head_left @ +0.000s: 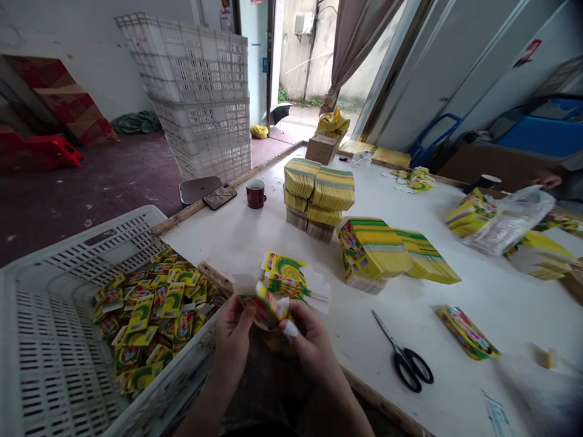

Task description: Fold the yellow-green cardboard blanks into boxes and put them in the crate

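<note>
Between my two hands, just over the table's front edge, is a small yellow printed carton [272, 305] with its flaps standing out, slightly blurred. My left hand [234, 328] pinches its left side, fingers closed. My right hand [308, 337] is closed on its right side, with something white wrapped around one finger or thumb. Right behind them, a small stack of flat cartons [291, 276] lies on the white table [255, 243]. To the left stands a white plastic crate [45, 303], in which many yellow cartons [157, 309] lie in a heap.
Bundled flat cartons [319, 191] are piled mid-table, with more bundles [378, 246] nearer. Black-handled scissors [403, 358] and a carton pack [468, 332] lie at right. A mug [255, 194] and phone [220, 196] sit at left. Tall stacked crates [200, 91] stand behind. Another person's hand [546, 178] shows far right.
</note>
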The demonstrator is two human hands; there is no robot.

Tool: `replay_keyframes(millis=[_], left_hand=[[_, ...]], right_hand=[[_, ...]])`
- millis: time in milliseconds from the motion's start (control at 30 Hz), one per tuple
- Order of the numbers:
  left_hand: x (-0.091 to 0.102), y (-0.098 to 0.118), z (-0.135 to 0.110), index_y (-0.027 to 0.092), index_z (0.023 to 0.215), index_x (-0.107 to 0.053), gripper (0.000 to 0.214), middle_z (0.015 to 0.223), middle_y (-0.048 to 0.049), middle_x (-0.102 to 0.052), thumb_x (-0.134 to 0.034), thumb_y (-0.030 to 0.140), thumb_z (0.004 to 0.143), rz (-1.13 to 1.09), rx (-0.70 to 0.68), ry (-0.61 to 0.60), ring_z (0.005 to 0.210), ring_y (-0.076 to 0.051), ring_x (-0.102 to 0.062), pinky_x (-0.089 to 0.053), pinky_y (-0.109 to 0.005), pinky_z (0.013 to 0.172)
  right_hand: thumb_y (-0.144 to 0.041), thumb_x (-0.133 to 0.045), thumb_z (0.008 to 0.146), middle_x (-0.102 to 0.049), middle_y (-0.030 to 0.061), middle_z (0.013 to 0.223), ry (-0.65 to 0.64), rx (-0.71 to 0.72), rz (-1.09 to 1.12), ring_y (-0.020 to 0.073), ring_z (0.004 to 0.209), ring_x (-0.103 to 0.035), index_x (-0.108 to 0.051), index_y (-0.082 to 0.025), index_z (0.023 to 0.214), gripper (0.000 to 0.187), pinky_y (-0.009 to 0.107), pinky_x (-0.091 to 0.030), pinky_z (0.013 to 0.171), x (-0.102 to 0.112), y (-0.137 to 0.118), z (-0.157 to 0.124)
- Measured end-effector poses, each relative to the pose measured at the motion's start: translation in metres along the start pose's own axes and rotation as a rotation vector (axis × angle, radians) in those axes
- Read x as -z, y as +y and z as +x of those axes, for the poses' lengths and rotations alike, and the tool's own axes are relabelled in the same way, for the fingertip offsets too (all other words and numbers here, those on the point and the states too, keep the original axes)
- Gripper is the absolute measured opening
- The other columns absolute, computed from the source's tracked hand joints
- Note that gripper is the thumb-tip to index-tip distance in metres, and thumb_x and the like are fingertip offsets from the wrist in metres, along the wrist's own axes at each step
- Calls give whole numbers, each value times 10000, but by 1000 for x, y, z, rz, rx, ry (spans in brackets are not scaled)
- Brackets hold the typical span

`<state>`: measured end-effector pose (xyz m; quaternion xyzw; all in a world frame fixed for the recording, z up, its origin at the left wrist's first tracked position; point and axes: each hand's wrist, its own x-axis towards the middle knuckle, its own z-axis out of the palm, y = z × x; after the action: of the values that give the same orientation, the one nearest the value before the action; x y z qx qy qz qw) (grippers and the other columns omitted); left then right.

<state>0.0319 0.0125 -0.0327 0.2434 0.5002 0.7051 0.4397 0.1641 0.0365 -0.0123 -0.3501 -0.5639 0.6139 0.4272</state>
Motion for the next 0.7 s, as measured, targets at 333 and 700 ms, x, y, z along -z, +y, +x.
replay_keyframes(millis=[333,700], left_hand=[[14,65,12,178,1213,-594,841,1296,-156,-584,-879,434,464,227,-159,-256,1244,-354,-496,-370,-428,1066],[-2,29,-17,240,1292,-413,718,1114,-95,-663,-727,244,647,839,-281,-597,967,-273,-650,-514,-362,818]], right_hand=[[-90,-514,861,-674,34,824,46,445,-848,209,831,-593,-721,-305,944,310,436,-462,887,35,-24,-8],[-371,-587,857,-577,132,1264,283,133,-263,282,1174,-552,-412,-217,1359,553,465,-463,977,15,-3,-12]])
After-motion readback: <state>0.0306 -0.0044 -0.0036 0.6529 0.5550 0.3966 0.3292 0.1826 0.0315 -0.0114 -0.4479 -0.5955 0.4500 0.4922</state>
